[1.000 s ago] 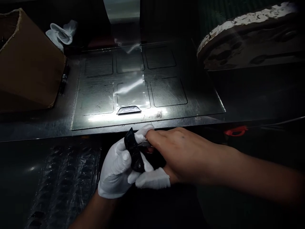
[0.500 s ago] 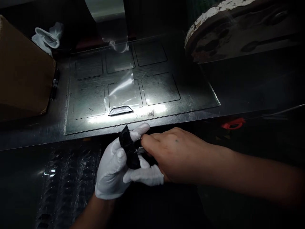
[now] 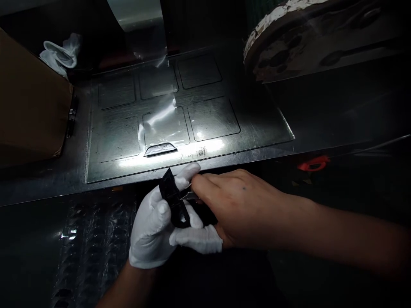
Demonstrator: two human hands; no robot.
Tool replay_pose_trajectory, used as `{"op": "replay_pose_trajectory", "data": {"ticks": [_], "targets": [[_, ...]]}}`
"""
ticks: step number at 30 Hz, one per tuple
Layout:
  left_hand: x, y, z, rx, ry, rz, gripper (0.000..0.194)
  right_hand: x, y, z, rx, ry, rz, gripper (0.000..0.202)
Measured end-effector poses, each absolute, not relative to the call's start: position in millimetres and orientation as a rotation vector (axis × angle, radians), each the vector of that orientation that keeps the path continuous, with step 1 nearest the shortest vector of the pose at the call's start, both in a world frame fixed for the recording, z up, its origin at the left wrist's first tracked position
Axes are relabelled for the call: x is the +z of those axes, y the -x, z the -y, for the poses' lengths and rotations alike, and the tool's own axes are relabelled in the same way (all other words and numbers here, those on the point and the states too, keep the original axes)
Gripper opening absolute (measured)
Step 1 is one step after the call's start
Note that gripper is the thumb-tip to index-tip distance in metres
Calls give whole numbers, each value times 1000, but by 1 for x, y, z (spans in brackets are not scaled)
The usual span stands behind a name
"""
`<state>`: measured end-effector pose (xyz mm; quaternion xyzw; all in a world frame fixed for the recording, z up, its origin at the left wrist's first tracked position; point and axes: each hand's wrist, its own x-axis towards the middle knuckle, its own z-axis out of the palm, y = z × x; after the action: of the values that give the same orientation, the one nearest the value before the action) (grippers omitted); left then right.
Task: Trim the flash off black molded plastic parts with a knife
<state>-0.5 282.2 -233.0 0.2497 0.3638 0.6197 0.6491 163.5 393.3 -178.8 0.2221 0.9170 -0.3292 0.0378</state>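
A small black part is held in my left hand, which wears a white glove, its thumb and fingers closed round the part just below the bench edge. My right hand has a white covering on one finger and grips a thin metal tool, whose tip meets the middle of the black part. The rest of the tool is hidden in the fist. On the bench above lies a dark-edged trapezoid piece, at the end of a clear film strip.
A cardboard box stands at the left, with a white glove behind it. Clear moulded trays lie lower left. A large round-edged object is at upper right, and a red item below it. A marked plate covers the bench.
The view has shifted slightly. The black part has turned a little in my left hand, and the tool in my right hand sits slightly higher against it.
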Motion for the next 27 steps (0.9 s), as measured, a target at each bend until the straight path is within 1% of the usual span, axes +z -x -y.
{"op": "replay_pose_trajectory", "data": {"ticks": [4,8,15,20,23,25,27], "targets": [[-232,0,-283,1408,-561,-820,35,-177,-164,-394,-1000,-702,-2833,56],[-232,0,-282,1384,-571,-836,38,-177,-163,-395,-986,-698,-2817,57],[-236,2,-277,1394,-555,-855,43,-178,-163,-394,-889,-682,-2824,47],[-233,2,-278,1353,-567,-844,49,-179,-163,-395,-885,-666,-2823,45],[-231,1,-281,1354,-580,-854,48,-180,-163,-395,-872,-660,-2826,44],[-229,1,-283,1348,-577,-844,50,-181,-163,-394,-875,-672,-2829,46],[-228,0,-284,1332,-562,-839,54,-181,-162,-392,-886,-697,-2824,54]]}}
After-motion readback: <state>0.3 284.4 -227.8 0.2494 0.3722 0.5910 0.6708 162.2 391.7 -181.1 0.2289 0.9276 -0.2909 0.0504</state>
